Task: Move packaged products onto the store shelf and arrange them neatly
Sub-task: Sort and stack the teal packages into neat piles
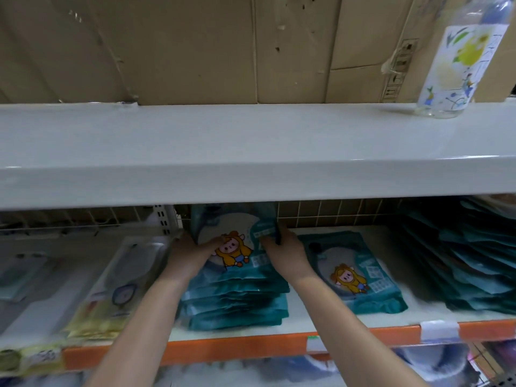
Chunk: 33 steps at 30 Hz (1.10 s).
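- Centre stack of teal packs — shelved; our left hand and right hand pinch its top pack's edges, squaring it.
- Single pack, centre right — we judge it unstacked.
- Right pile — slumped, needs tidying.

- L hand: arm stretched fwd, fingers curled, gripping what's right in front of it.
- R hand: arm fwd too, fingers curled in a grip, just right of L hand; forearms angle inward.

Both hands on teal pkg stack
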Motion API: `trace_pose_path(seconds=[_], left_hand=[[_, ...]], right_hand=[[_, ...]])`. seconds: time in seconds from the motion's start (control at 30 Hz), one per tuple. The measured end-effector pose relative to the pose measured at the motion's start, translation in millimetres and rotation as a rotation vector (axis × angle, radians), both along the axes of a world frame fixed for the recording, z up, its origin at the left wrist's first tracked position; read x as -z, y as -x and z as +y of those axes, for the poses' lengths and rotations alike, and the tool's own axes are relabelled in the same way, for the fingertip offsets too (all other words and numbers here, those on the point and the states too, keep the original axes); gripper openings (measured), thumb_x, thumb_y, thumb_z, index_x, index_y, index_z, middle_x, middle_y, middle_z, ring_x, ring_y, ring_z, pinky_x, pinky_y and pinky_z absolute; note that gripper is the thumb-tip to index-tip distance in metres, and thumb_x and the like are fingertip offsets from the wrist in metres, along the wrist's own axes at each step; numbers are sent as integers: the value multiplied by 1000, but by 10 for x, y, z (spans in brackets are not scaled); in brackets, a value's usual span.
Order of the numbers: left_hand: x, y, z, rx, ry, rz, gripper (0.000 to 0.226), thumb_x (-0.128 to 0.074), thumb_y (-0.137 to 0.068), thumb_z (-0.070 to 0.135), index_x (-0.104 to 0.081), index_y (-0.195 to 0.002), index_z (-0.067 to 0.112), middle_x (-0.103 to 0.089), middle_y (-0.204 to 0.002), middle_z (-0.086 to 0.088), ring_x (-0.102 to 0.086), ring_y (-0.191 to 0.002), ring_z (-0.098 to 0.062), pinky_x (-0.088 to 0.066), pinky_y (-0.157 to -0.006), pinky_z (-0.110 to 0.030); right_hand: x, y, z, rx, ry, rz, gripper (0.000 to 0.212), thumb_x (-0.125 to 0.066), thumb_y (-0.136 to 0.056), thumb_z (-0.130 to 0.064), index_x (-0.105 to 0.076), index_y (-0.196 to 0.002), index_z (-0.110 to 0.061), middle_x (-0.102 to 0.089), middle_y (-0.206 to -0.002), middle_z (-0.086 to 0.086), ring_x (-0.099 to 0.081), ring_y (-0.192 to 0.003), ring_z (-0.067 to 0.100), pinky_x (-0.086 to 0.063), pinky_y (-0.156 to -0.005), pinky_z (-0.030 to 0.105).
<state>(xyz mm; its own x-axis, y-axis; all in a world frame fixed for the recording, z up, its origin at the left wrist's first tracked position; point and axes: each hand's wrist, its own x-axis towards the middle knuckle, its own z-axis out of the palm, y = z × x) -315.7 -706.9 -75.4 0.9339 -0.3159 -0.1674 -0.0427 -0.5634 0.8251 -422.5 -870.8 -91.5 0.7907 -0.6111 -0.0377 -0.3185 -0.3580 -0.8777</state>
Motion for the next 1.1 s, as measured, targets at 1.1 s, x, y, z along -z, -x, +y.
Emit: trace_pose_path(seconds=[1.1], left_hand=[[-440, 414, -414, 1, -144, -368, 48, -55, -89, 53, -51, -125, 21, -58, -121, -5, -53, -112, -26, -41, -94, -38]], right_hand=[[300, 559, -948, 256, -216, 74, 33, -53, -94, -26, -54, -123, -10, -61, -121, 14, -59, -105, 31, -47, -88, 35]])
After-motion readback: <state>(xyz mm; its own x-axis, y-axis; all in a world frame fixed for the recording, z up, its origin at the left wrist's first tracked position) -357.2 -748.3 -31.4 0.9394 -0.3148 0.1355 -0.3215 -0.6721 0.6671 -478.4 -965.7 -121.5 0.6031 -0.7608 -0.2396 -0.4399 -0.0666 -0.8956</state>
